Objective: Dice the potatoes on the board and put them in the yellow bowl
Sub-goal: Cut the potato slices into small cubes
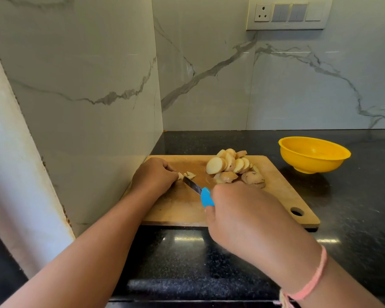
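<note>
A wooden cutting board (282,194) lies on the black counter. A heap of potato slices (231,166) sits at its far middle. At the board's far left my left hand (153,175) pinches a small potato piece (181,175), with a few cut bits (190,174) beside it. My right hand (242,216) grips a knife by its blue handle (206,197); the blade (192,185) points up-left with its tip at the small piece. The yellow bowl (313,154) stands to the right beyond the board, and nothing shows inside it.
The black stone counter (353,207) runs right and toward me. Marble walls (98,85) close in at the left and the back, meeting at a corner just behind the board. A socket and switch panel (289,13) hangs high on the back wall.
</note>
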A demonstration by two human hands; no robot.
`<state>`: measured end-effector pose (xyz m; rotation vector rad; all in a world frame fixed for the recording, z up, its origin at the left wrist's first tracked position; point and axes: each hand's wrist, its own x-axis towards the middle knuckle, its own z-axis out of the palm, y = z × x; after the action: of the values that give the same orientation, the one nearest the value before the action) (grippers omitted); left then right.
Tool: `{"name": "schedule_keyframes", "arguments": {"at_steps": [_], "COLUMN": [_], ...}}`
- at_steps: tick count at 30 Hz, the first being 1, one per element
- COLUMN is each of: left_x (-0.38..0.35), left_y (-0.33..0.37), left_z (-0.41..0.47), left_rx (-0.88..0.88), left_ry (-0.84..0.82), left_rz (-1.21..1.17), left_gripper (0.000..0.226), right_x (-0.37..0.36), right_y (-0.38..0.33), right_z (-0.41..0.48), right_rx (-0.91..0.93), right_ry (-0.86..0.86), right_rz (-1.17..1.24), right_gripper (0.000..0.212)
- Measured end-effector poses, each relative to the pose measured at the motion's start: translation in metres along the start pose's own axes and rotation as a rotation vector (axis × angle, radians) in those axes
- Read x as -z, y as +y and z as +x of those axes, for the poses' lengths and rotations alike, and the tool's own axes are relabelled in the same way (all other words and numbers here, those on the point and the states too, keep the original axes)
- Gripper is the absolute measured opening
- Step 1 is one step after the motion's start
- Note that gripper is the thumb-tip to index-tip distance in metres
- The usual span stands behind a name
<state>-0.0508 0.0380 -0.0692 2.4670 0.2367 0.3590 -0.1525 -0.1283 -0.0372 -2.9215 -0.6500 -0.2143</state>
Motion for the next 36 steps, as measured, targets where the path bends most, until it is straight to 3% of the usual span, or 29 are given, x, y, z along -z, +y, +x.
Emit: {"name": "schedule_keyframes", "arguments": {"at_steps": [7, 10, 13, 19, 23, 27, 36], "left_x": [-0.001, -0.001, -0.002, -0.001, -0.010, -0.027, -0.008], "left_y": [-0.003, -0.002, 0.000, 0.006, 0.013, 0.015, -0.006], "left_z": [-0.004, -0.006, -0.007, -0.011, -0.007, 0.013, 0.029], "left_rx": [-0.029, -0.056, -0.052, -0.113, -0.258, -0.196, -0.155], "left_ry": [0.078, 0.127, 0.158, 0.154, 0.053, 0.035, 0.221], "left_rz": [-0.074, -0.092, -0.057, 0.093, 0.350, 0.334, 0.409], "left_gripper": [0.011, 0.023, 0.020, 0.023, 0.045, 0.034, 0.020], "right_x": [0.002, 0.000, -0.009, -0.028, -0.034, -0.038, -0.039], "right_y": [0.027, 0.038, 0.043, 0.047, 0.051, 0.053, 0.056], "right_z": [-0.003, 0.003, 0.008, 0.008, 0.008, 0.009, 0.009], "right_rx": [-0.075, -0.143, -0.166, -0.183, -0.176, -0.177, -0.176], "right_ry": [0.217, 0.270, 0.283, 0.296, 0.336, 0.354, 0.350], "right_rz": [0.158, 0.216, 0.233, 0.305, 0.349, 0.370, 0.398], "right_gripper": [0.032, 0.031, 0.031, 0.035, 0.035, 0.035, 0.033]}}
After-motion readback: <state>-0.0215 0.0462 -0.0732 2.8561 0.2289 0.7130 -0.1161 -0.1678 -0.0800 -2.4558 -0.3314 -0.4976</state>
